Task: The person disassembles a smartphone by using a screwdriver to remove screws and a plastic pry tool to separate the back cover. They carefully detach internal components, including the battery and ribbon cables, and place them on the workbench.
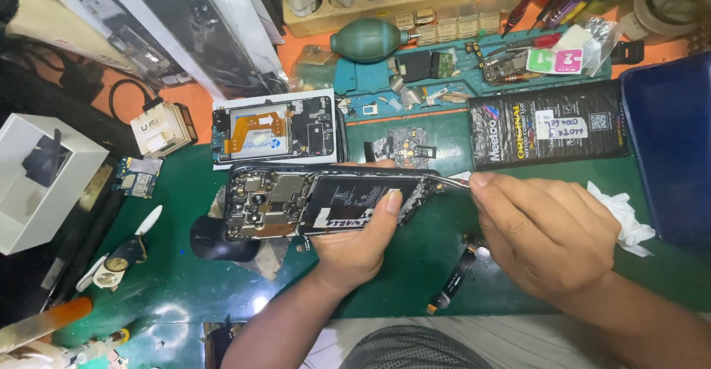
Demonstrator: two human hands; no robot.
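An opened phone (296,202) with its back cover off lies tilted above the green mat (185,280), showing circuit boards at its left and a black battery (352,199) in the middle. My left hand (355,239) grips the phone from below, thumb pressed on the battery. My right hand (544,228) holds metal tweezers (444,182), their tips at the phone's right end. A loose flex cable (458,276) lies on the mat under my right hand.
A second opened phone (278,131) rests on a white box behind. A black battery pouch (548,125), a green air blower (368,39), a blue tray (666,147), crumpled tissue (626,213), a white box (41,180) and small parts surround the mat.
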